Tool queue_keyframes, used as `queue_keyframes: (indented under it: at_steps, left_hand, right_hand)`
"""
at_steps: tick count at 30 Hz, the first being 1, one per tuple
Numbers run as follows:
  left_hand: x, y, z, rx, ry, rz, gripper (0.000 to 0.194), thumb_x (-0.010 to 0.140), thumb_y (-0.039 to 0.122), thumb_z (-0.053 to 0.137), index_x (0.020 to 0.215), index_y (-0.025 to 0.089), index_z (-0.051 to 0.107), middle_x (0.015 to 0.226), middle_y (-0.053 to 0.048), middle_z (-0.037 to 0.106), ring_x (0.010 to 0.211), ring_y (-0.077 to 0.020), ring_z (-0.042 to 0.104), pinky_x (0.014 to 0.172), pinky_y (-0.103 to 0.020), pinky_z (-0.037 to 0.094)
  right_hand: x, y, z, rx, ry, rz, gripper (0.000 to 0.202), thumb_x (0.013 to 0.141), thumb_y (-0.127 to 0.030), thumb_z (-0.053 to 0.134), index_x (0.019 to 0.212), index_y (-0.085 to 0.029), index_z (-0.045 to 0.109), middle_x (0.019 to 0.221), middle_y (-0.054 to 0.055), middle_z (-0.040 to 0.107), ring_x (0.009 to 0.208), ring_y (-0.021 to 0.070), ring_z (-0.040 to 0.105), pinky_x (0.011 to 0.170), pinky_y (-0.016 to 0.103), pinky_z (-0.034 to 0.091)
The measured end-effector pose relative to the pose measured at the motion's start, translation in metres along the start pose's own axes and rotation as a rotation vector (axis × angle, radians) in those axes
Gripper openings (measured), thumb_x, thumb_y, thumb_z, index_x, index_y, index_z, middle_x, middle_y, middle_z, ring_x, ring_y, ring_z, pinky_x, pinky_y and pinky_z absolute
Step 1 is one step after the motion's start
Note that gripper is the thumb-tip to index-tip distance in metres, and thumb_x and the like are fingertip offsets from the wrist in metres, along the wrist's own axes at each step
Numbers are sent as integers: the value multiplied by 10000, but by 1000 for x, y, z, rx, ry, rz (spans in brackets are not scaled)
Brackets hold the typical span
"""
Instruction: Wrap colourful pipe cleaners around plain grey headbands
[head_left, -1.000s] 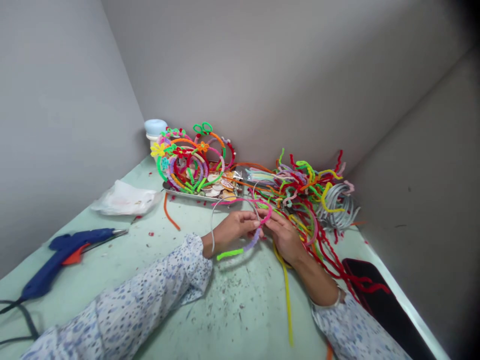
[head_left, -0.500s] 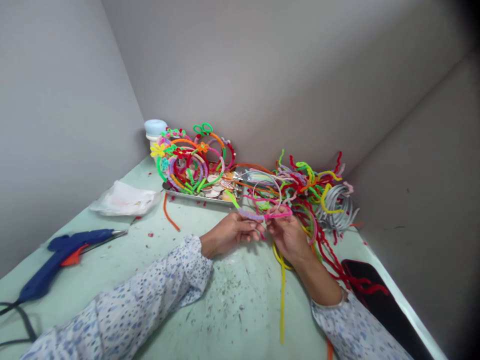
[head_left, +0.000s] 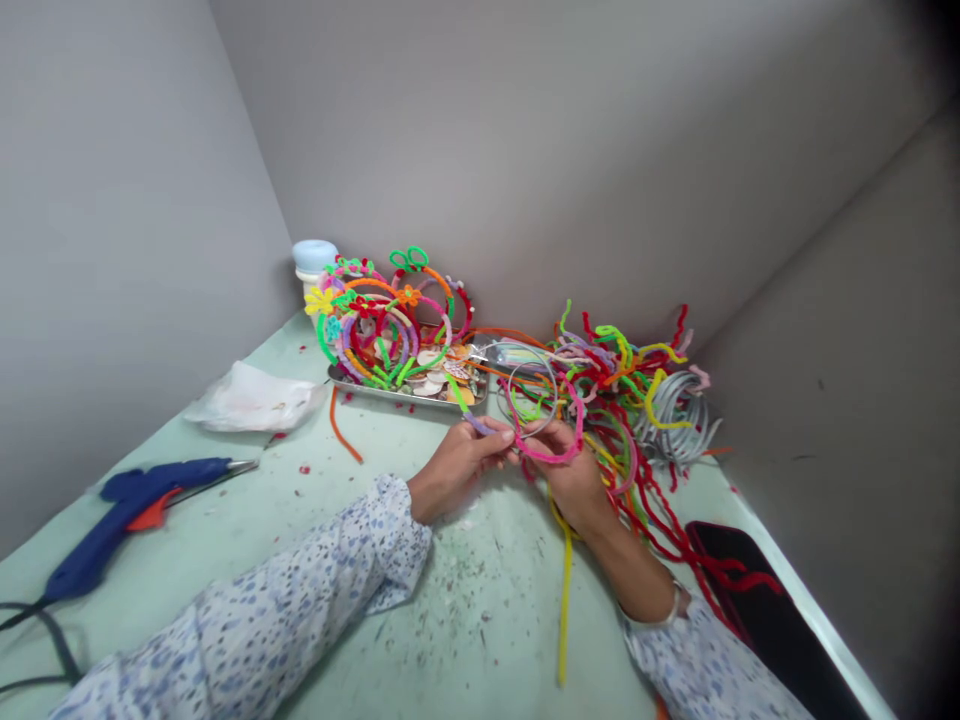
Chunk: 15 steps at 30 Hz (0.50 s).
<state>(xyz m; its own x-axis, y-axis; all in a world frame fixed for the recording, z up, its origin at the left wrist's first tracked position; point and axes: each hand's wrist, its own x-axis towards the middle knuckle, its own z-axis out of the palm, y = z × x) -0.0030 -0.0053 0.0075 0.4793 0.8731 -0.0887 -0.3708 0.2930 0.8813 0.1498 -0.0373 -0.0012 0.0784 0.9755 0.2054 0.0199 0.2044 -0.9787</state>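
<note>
A hoop wrapped in fuzzy stems [head_left: 580, 418], pink on the right and lilac and lime green on the left, is between my two hands. My left hand [head_left: 466, 462] pinches its lilac part near the join with the pink. Close beside it, my right hand [head_left: 571, 478] has its fingers closed round the pink part, some fingertips hidden behind the hoop. Just beyond the hands lies a thin grey ring [head_left: 553, 380]. A yellow stem [head_left: 564, 610] runs down the table below my right hand.
Finished wrapped hoops [head_left: 375, 330] stand on a metal tray [head_left: 420, 402] of shell-like discs. Tangled coloured stems [head_left: 619, 360] and grey rings [head_left: 675, 425] lie right, near a phone [head_left: 772, 610]. A blue glue gun [head_left: 127, 515] and plastic bag [head_left: 251, 398] lie left.
The hoop has turned, so its pink part now shows as a wide curve over my right hand. My left hand has closed more on the lilac part. The view has shifted slightly.
</note>
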Motion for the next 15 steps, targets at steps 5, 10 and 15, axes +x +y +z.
queue_keyframes:
  at_steps: [5, 10, 15]
  left_hand:
    - [0, 1, 0, 7, 40, 14, 245, 686, 307, 756, 753, 120, 613, 616, -25, 625, 560, -94, 534, 547, -213, 357]
    - [0, -2, -1, 36, 45, 17, 252, 714, 331, 730, 762, 126, 592, 597, -17, 626, 528, -82, 522, 527, -205, 334]
    - [1, -6, -3, 65, 57, 50, 234, 737, 321, 711, 809, 143, 576, 577, 6, 611, 525, -81, 524, 531, -201, 336]
  right_hand:
    - [0, 6, 0, -65, 13, -76, 209, 724, -281, 725, 910, -229, 644, 866, 26, 666, 795, 184, 613, 723, 314, 490]
    - [0, 11, 1, -129, 39, -75, 138, 774, -295, 691, 886, -228, 645, 866, 26, 651, 805, 180, 604, 739, 318, 480]
    - [-1, 12, 3, -129, 76, -60, 135, 761, -301, 704, 848, -221, 639, 832, 26, 641, 775, 181, 596, 701, 310, 472]
